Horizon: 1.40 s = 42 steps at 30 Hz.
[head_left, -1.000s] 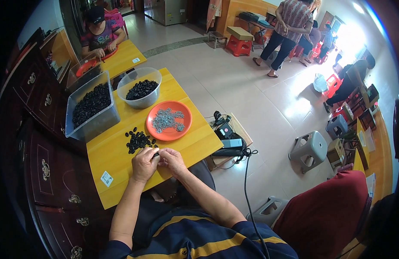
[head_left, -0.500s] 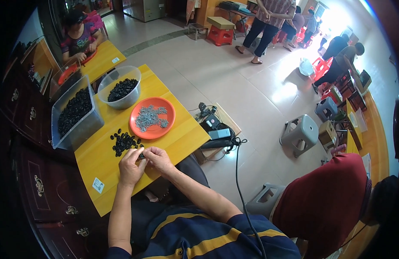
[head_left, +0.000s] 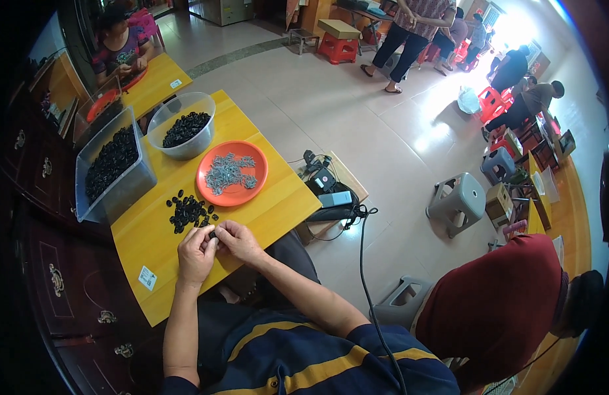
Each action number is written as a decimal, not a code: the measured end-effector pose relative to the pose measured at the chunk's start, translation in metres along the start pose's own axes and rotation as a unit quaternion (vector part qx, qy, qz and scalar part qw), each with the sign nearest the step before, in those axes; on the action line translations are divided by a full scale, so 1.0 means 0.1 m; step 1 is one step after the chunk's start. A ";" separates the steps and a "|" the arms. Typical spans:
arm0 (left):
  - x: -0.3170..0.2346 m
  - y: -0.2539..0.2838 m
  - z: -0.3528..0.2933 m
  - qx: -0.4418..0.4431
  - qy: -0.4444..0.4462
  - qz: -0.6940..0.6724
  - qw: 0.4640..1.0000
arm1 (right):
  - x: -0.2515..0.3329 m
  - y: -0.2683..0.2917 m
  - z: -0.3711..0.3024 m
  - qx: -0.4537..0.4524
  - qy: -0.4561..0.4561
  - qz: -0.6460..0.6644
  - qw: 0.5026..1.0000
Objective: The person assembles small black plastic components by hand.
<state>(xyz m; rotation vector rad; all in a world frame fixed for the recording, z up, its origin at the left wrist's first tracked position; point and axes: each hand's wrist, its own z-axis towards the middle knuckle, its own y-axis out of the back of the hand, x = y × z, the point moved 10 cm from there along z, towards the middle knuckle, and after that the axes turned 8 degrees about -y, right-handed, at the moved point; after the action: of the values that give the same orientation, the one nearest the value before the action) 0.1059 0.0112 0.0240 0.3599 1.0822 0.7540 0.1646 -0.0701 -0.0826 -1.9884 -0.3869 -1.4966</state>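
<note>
Keep left hand (head_left: 196, 253) and right hand (head_left: 237, 238) pressed together, fingertips pinching one small black part (head_left: 213, 233) above yellow table (head_left: 271, 204) edge, just beside loose black pile (head_left: 189, 211), near orange plate (head_left: 215, 192)

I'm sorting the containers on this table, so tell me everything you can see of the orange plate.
The orange plate is round and shallow with a raised rim, and looks like plastic. It lies flat on the yellow table, just right of the loose pile of small black parts and in front of the clear bowl of black parts. It holds a spread heap of small grey metal pieces around its middle. Neither hand touches it; both work nearer the table's edge.
</note>
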 end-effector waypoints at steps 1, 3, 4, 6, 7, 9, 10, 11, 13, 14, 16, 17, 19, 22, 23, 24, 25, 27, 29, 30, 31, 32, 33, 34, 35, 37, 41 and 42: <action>-0.03 -0.01 0.00 0.012 -0.013 0.019 1.000 | -0.02 0.00 0.01 0.006 -0.005 0.001 1.000; -0.05 -0.02 -0.01 0.024 -0.027 0.038 0.999 | -0.03 -0.01 0.02 0.008 -0.011 -0.017 1.000; -0.10 -0.01 -0.01 0.022 -0.051 0.053 0.997 | -0.04 -0.01 0.03 0.011 -0.018 -0.034 0.999; -0.16 0.01 -0.02 0.020 -0.074 0.069 0.995 | -0.03 -0.02 0.01 0.018 -0.027 -0.036 0.999; -0.17 0.01 -0.02 0.021 -0.075 0.075 0.994 | -0.03 -0.04 0.01 0.026 -0.038 -0.036 0.998; -0.18 0.01 -0.02 0.021 -0.076 0.080 0.994 | -0.01 -0.02 0.00 0.021 -0.042 -0.044 0.998; -0.20 0.00 -0.01 0.018 -0.086 0.083 0.993 | -0.01 0.00 0.00 0.015 -0.047 -0.052 0.997; -0.21 0.00 -0.01 0.015 -0.096 0.087 0.991 | -0.01 0.00 0.00 0.014 -0.047 -0.053 0.997; -0.19 -0.04 0.00 0.010 -0.104 0.084 0.991 | -0.04 0.03 0.01 0.014 -0.059 -0.033 0.998; -0.19 -0.04 0.01 0.007 -0.110 0.082 0.991 | -0.05 0.03 0.01 0.013 -0.057 -0.034 0.998; -0.19 -0.03 0.00 0.010 -0.105 0.084 0.991 | -0.04 0.03 0.02 0.004 -0.036 0.013 0.999; -0.17 -0.02 0.00 0.015 -0.097 0.087 0.991 | -0.05 0.02 0.04 0.007 -0.036 0.013 0.999; -0.10 0.05 -0.08 0.008 -0.079 0.094 0.992 | -0.11 -0.14 0.05 0.025 -0.046 0.046 0.998; -0.05 0.12 -0.10 -0.002 -0.034 0.073 0.997 | -0.09 -0.06 0.06 -0.014 -0.043 -0.013 0.999; -0.01 0.03 -0.05 0.021 -0.007 0.054 0.998 | -0.09 0.03 0.06 -0.026 -0.058 -0.004 0.998; -0.08 0.00 -0.01 -0.009 -0.059 0.074 0.995 | -0.04 0.11 0.03 -0.021 -0.048 -0.013 0.999; -0.07 -0.05 0.02 -0.004 -0.047 0.069 0.997 | -0.03 0.15 0.00 -0.030 -0.067 0.037 0.997; -0.08 -0.05 0.02 -0.028 -0.072 0.080 0.994 | 0.03 0.16 -0.04 -0.004 -0.059 0.083 0.995; -0.07 0.00 -0.02 -0.039 -0.066 0.084 0.994 | -0.02 0.13 -0.04 -0.003 -0.081 0.101 0.992; -0.03 0.02 -0.06 -0.039 -0.053 0.090 0.994 | -0.04 0.08 -0.03 0.012 -0.087 0.101 0.991; -0.01 0.04 -0.09 -0.037 -0.043 0.093 0.994 | -0.05 0.05 -0.03 0.021 -0.091 0.104 0.990; 0.00 0.08 -0.11 -0.042 -0.045 0.095 0.994 | -0.06 0.02 -0.02 0.028 -0.093 0.108 0.989; 0.00 0.10 -0.11 -0.044 -0.041 0.098 0.993 | -0.07 0.00 -0.02 0.033 -0.096 0.108 0.989; -0.02 0.11 -0.11 -0.042 -0.045 0.105 0.993 | -0.07 -0.01 -0.02 0.034 -0.095 0.109 0.989; -0.04 0.12 -0.12 -0.040 -0.049 0.111 0.992 | -0.06 -0.02 -0.02 0.035 -0.094 0.110 0.989; -0.02 0.11 -0.12 -0.039 -0.053 0.117 0.991 | -0.04 -0.03 -0.02 0.035 -0.096 0.111 0.989; -0.05 0.09 -0.06 -0.031 -0.070 0.128 0.989 | -0.02 0.02 -0.03 0.027 -0.094 0.115 0.989; -0.05 0.09 -0.06 -0.032 -0.069 0.130 0.989 | -0.03 0.02 -0.03 0.025 -0.096 0.116 0.988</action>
<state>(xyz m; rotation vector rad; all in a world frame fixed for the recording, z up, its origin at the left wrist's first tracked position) 0.0961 0.0138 0.0305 0.4966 0.8868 0.9782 0.1629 -0.0733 -0.0858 -2.0644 -0.2595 -1.1475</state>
